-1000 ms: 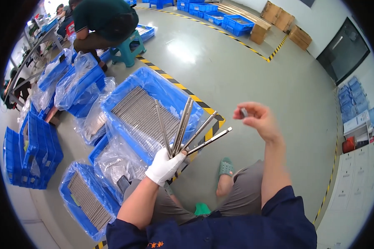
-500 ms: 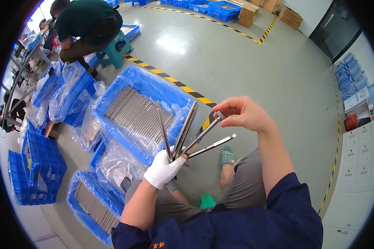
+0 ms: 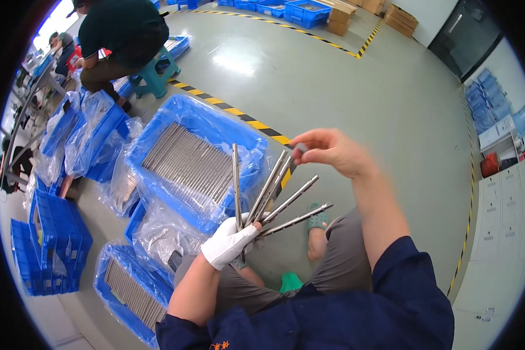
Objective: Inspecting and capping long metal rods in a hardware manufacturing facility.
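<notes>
My left hand (image 3: 230,240), in a white glove with bare fingertips, grips several slim metal rods (image 3: 291,201) near their lower ends. They fan out upward and to the right, with dark slots or holes near some tips. Just beyond the upper tips, my bare right hand (image 3: 335,153) pinches a small grey piece (image 3: 300,148) between thumb and fingers. That piece is blurred and looks short and round; whether it touches a rod tip I cannot tell. Behind the rods stands a blue bin (image 3: 216,116) lined with clear plastic, holding rows of similar rods (image 3: 186,160).
Another lined blue bin (image 3: 151,262) with rods sits at lower left, beside stacked blue crates (image 3: 52,245). A co-worker (image 3: 122,35) sits bent over on a teal stool (image 3: 154,76). Yellow-black floor tape (image 3: 216,102) runs past the large bin. White cabinets (image 3: 496,221) line the right side.
The right hand has moved slightly left and away from the rod whose end it was at, carrying the small grey piece. The rods in the left hand have shifted and spread more evenly.
</notes>
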Demonstrator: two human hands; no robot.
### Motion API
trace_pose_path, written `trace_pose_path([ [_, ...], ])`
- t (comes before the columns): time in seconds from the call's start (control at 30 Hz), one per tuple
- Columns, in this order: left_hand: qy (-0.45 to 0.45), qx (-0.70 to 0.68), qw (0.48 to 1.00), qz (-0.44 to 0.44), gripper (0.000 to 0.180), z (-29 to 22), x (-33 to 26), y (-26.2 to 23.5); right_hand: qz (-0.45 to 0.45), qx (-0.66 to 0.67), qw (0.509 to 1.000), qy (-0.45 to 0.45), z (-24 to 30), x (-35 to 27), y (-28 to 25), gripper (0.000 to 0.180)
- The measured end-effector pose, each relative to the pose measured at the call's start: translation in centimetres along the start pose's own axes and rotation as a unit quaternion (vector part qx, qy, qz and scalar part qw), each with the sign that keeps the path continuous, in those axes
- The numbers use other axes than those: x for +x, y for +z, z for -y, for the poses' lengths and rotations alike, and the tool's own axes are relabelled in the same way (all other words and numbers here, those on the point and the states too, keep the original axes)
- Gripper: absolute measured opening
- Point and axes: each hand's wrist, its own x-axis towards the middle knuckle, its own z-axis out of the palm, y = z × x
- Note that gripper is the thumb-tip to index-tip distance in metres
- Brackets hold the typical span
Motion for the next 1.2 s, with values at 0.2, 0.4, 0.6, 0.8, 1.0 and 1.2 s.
trace_pose_path([
  [0.2,0.011,0.007,1.000,0.017,0.035,-0.3,-0.3,0.4,0.091,0.037,0.995,0.003,-0.7,0.5,0.5,0.035],
  [0.4,-0.017,0.029,0.999,0.010,0.036,-0.3,-0.2,0.4,0.094,-0.020,0.995,0.024,-0.3,0.0,0.3,0.033],
  [0.6,-0.005,0.059,0.998,0.004,0.037,-0.3,0.0,0.5,0.105,-0.065,0.992,0.034,-0.8,0.3,0.7,0.032],
  [0.8,-0.037,0.016,0.999,0.034,0.041,-0.3,-0.2,0.6,0.019,0.014,1.000,-0.016,-0.5,0.0,-0.7,0.032],
  [1.0,0.000,0.090,0.995,0.041,0.034,-0.3,-0.3,0.9,0.114,0.047,0.992,-0.037,-0.5,-0.1,-0.1,0.034],
  [1.2,-0.012,0.083,0.994,0.070,0.034,0.3,0.2,0.9,0.118,-0.020,0.992,-0.027,0.7,-0.8,-0.2,0.035],
])
